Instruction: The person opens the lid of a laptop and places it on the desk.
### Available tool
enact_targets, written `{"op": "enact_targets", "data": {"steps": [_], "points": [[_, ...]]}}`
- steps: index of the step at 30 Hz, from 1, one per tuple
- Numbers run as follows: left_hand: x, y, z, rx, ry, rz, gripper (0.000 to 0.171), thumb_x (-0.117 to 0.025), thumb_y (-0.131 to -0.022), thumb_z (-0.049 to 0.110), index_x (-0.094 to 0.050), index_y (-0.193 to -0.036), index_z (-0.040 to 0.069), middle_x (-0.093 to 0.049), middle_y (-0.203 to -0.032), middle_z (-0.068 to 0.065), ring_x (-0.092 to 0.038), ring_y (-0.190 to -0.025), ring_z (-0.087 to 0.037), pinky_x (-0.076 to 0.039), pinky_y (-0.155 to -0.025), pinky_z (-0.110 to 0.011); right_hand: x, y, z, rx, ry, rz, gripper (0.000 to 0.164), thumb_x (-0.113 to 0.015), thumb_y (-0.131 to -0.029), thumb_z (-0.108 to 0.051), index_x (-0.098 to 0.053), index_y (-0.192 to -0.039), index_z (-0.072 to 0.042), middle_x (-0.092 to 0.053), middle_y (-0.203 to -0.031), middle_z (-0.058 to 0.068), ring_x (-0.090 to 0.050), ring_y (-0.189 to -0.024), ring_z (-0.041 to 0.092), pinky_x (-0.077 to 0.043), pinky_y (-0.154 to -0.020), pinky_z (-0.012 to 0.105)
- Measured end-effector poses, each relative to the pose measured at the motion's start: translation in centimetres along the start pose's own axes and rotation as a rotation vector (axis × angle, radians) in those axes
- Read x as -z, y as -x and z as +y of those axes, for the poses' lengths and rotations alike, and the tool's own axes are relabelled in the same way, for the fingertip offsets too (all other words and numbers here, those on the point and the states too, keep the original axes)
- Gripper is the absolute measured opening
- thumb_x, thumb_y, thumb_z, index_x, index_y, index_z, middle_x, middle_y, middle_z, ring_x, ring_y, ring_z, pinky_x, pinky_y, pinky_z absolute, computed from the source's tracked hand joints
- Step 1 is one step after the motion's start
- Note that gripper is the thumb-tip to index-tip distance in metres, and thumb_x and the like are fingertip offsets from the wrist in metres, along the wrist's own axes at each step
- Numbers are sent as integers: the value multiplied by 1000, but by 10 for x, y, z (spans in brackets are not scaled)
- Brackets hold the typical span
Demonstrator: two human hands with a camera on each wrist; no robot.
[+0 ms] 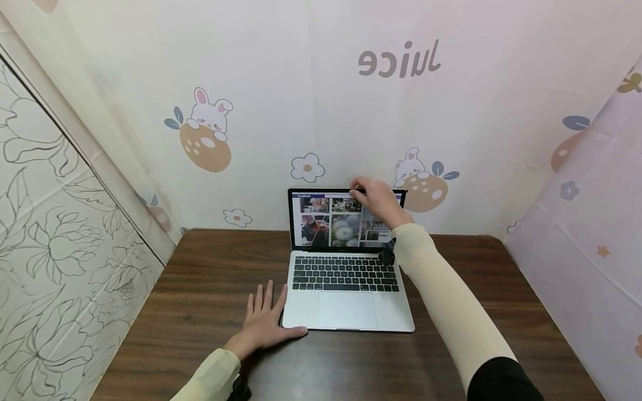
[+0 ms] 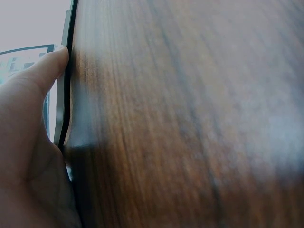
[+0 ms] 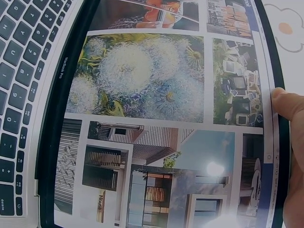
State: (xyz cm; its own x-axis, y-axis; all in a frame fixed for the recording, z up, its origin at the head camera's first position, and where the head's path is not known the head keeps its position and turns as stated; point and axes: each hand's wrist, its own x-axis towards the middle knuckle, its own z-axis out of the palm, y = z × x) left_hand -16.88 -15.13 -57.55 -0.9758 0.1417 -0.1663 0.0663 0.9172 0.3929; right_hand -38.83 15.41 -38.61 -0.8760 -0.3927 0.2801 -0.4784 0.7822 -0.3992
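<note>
A silver laptop (image 1: 303,312) stands open on the wooden table, its lit screen (image 3: 142,118) full of photos. My right hand (image 1: 378,201) grips the screen's top edge, thumb on the front and fingers behind, where they are partly hidden. In the right wrist view the thumb (image 3: 287,102) presses on the upper bezel. Beside the laptop's front left corner, my left hand (image 1: 266,323) lies with fingers spread on the table. Its thumb (image 2: 50,69) reaches over the front edge of the laptop base at that corner.
The dark brown table (image 1: 210,278) ends behind the laptop at a pale curtain (image 1: 271,100) printed with rabbits and flowers. A flower-patterned panel (image 1: 60,239) stands on the left, and more printed cloth (image 1: 602,223) hangs on the right.
</note>
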Motion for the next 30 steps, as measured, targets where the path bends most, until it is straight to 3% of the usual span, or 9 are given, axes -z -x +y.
{"op": "enact_targets", "data": {"steps": [17,30], "points": [[3,2,2,7,-2,-17,129,-53,-68,99,-12,-167,28,3,-174,-16,10,-159,-41,8,-124,-62,0,-2,1,-9,-1,-5,26,-57,-107,-29,-65,-126,-13,-73,-93,10,-58,-66,22,-48,-69,41],[1,0,0,8,-20,-20,130,-52,-67,100,-11,-167,29,4,-174,-15,10,-159,-41,7,-125,-62,-2,-4,3,-9,8,-4,26,-57,-107,-30,-65,-126,-14,-71,-87,9,-57,-65,23,-47,-68,40]]}}
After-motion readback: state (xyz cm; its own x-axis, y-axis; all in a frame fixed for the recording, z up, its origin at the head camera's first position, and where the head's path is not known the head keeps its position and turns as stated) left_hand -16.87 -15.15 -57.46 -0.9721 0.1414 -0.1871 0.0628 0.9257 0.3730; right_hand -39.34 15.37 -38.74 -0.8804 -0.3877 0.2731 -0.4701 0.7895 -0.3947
